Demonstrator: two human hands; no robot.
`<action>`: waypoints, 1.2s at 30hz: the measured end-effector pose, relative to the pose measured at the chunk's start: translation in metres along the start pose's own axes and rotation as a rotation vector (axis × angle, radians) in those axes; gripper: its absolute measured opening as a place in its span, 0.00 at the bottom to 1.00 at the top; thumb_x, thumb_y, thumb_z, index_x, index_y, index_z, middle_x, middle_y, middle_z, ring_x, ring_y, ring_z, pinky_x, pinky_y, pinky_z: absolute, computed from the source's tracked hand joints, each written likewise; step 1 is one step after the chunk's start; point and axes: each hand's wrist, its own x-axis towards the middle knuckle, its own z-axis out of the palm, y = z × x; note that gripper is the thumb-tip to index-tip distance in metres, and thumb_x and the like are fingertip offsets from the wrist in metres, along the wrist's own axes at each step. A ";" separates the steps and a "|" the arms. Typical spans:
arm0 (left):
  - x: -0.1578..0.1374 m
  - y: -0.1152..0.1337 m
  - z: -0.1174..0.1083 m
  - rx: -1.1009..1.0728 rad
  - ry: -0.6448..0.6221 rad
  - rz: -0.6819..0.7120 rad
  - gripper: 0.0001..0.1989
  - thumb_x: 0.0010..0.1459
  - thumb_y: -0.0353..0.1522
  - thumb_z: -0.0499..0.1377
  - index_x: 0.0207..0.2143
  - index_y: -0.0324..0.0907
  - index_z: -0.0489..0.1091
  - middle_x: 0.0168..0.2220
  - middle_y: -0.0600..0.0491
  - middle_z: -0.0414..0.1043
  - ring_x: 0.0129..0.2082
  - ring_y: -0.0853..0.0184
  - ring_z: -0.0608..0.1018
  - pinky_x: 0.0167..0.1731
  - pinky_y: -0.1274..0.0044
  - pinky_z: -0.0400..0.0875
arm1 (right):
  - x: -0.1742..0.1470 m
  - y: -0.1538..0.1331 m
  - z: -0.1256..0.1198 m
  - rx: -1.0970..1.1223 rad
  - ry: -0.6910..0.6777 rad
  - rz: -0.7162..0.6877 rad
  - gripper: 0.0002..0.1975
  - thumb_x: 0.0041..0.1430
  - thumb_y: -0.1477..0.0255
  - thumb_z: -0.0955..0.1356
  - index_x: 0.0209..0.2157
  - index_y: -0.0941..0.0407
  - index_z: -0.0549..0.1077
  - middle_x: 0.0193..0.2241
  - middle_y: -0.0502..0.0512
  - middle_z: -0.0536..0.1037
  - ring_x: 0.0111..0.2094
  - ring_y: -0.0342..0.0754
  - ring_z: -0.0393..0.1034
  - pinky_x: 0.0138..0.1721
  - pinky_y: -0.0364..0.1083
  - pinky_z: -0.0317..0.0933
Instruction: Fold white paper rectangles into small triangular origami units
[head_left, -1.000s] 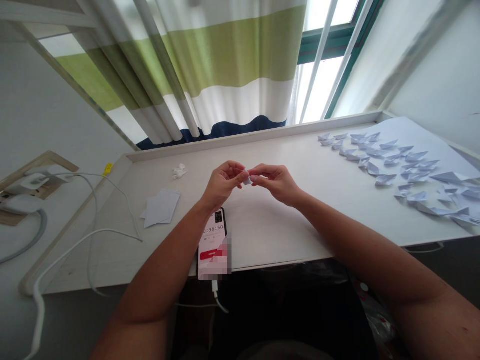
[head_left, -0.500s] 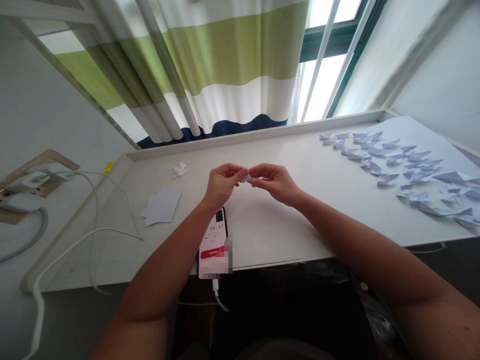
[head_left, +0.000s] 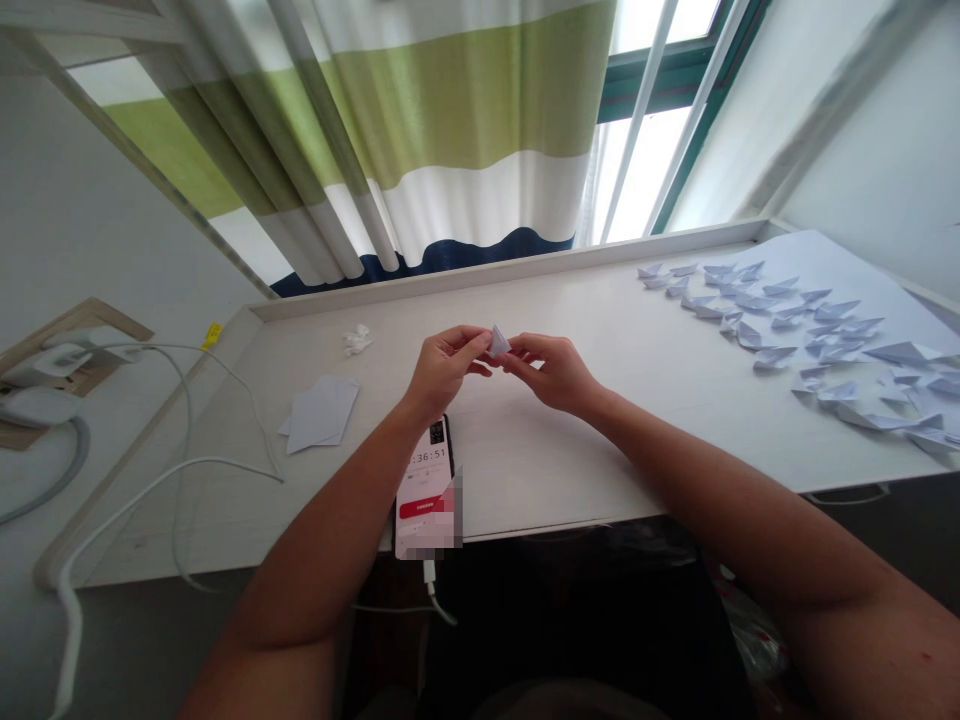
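flanking folded paper point(head_left: 499, 344), left hand point(head_left: 444, 365) pinches one edge; right hand point(head_left: 559, 370) seemingly pinches another

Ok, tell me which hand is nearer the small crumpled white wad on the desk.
Left. The left hand is right of the wad, apart from it; the right hand is farther right, beyond the small folded white paper.

A person's bare left forearm point(head_left: 341, 480) and right forearm point(head_left: 679, 445) angle inward and away from the body, bringing the left hand point(head_left: 448, 362) and right hand point(head_left: 553, 370) nearly fingertip to fingertip, thumbs and forefingers drawn into pinches, the other fingers curled.
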 end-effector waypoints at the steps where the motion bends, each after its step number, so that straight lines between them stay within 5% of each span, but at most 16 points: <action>1: 0.000 0.000 0.000 -0.002 -0.004 0.010 0.18 0.58 0.46 0.74 0.39 0.41 0.83 0.35 0.49 0.84 0.34 0.65 0.84 0.34 0.74 0.79 | 0.000 0.000 0.000 -0.015 0.001 -0.004 0.18 0.73 0.55 0.71 0.40 0.55 0.84 0.37 0.57 0.87 0.35 0.49 0.80 0.41 0.52 0.77; 7: 0.002 -0.005 -0.003 0.092 -0.019 0.050 0.18 0.58 0.45 0.75 0.41 0.41 0.84 0.35 0.49 0.85 0.36 0.64 0.85 0.34 0.74 0.79 | 0.000 0.000 0.000 -0.042 0.056 -0.005 0.17 0.71 0.57 0.72 0.50 0.55 0.81 0.39 0.57 0.87 0.36 0.50 0.81 0.41 0.52 0.79; 14: 0.002 -0.007 -0.004 0.113 -0.034 0.044 0.21 0.54 0.45 0.78 0.44 0.42 0.84 0.33 0.51 0.85 0.33 0.65 0.84 0.32 0.75 0.78 | 0.000 -0.006 -0.002 -0.020 -0.138 -0.027 0.10 0.74 0.63 0.69 0.43 0.56 0.79 0.39 0.56 0.86 0.37 0.48 0.80 0.44 0.51 0.78; 21: 0.001 -0.006 -0.001 0.081 -0.014 0.006 0.22 0.51 0.46 0.79 0.41 0.41 0.84 0.33 0.50 0.85 0.33 0.64 0.84 0.34 0.73 0.79 | 0.000 -0.001 -0.002 0.010 -0.129 0.050 0.13 0.73 0.58 0.70 0.41 0.54 0.79 0.38 0.55 0.86 0.38 0.51 0.80 0.45 0.53 0.76; 27: 0.001 -0.004 -0.004 0.164 0.032 0.052 0.17 0.58 0.44 0.74 0.41 0.40 0.85 0.34 0.48 0.85 0.33 0.64 0.84 0.36 0.72 0.80 | -0.001 0.006 0.002 0.199 -0.051 0.130 0.22 0.72 0.53 0.71 0.57 0.54 0.75 0.42 0.58 0.86 0.43 0.53 0.83 0.49 0.57 0.77; 36: 0.004 -0.007 -0.003 0.183 0.004 0.037 0.17 0.64 0.45 0.69 0.37 0.40 0.77 0.35 0.47 0.83 0.37 0.62 0.85 0.31 0.76 0.78 | 0.006 0.006 -0.004 0.173 -0.015 0.181 0.20 0.70 0.51 0.72 0.38 0.55 0.83 0.38 0.57 0.86 0.41 0.53 0.79 0.46 0.55 0.75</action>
